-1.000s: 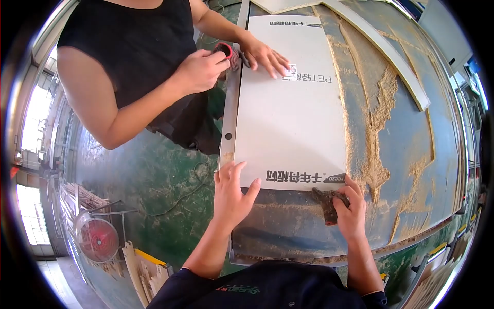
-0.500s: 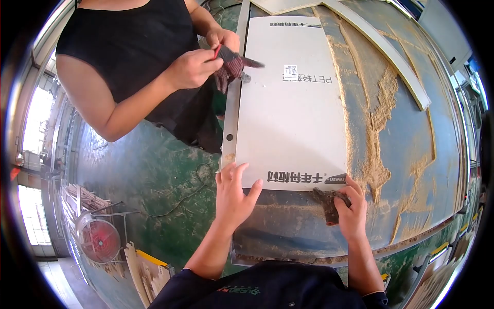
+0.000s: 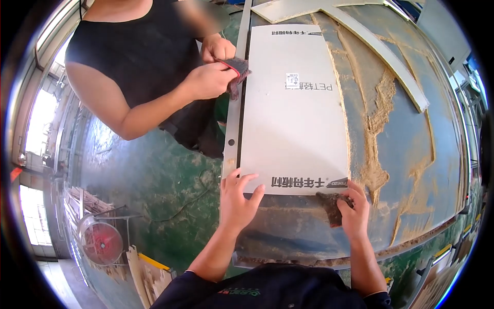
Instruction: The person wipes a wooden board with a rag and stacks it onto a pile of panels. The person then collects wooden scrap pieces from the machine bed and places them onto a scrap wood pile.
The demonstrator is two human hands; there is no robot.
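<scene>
A white printed panel [image 3: 296,134] lies flat on the dark work table, its near edge toward me. My left hand [image 3: 239,203] is open at the panel's near left corner, fingers spread, fingertips on or just over the edge. At the near right corner, my right hand [image 3: 355,208] is closed on a crumpled, dark, dirty work glove [image 3: 332,208] with a reddish edge. Its fingertips are against the panel's corner. Across on the left, another person's hands [image 3: 213,80] handle a dark glove with a red cuff [image 3: 239,69].
A pale metal strip [image 3: 234,118] borders the table's left side. Sawdust [image 3: 378,134] lies in ridges on the table [image 3: 406,154]. Narrow board offcuts [image 3: 381,51] rest at the far right. A round fan [image 3: 103,242] stands on the green floor at left.
The other person's hands have shifted the red-cuffed glove, whose fingers no longer stick out over the panel. The view has moved slightly. My hands stay at the panel's near corners.
</scene>
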